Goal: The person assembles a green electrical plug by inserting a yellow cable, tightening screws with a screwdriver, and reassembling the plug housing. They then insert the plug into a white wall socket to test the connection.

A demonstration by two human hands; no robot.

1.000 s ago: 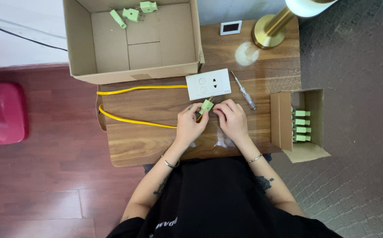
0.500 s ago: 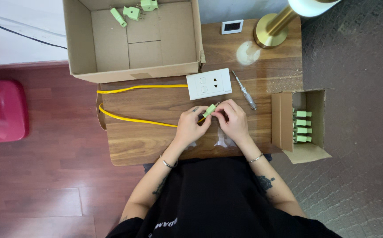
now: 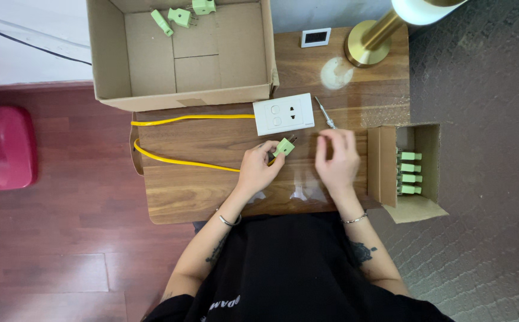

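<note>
One green plug (image 3: 283, 146) pinched in left grip (image 3: 259, 169).

A large open cardboard box (image 3: 224, 56) sits at the back of the wooden table (image 3: 182, 191), with three green plugs (image 3: 181, 14) lying inside it. A brass lamp base (image 3: 367, 45) stands at the far right corner, a small white device with a dark screen (image 3: 315, 37) just beside it (details too small to tell). A red case (image 3: 0, 146) rests on the floor.
</note>
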